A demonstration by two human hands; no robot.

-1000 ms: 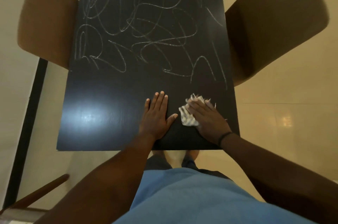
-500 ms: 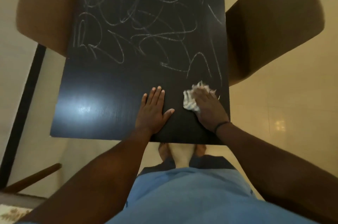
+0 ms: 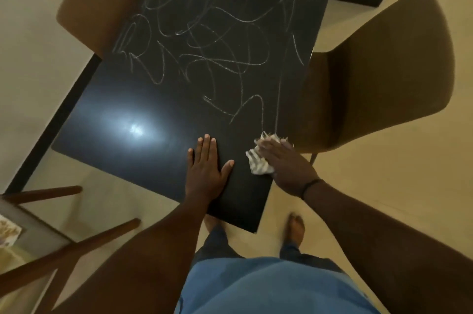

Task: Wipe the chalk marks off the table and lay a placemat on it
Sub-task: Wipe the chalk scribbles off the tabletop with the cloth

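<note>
1. The table (image 3: 143,119) runs out past the top edge, so its far end and the upper chalk marks (image 3: 217,32) are cut off.
2. The cloth (image 3: 258,164) lies mostly under the right hand (image 3: 286,162); only its crumpled edges show.
3. A glare patch (image 3: 134,129) washes out the table surface there.
4. The wooden furniture (image 3: 38,242) at lower left is cropped by the edge.
5. One foot (image 3: 212,224) is partly hidden under the table.

One head-worn camera looks steeply down from close above, the table (image 3: 158,119) stretching away beyond the fingers (image 3: 206,146), feet and floor below.
</note>
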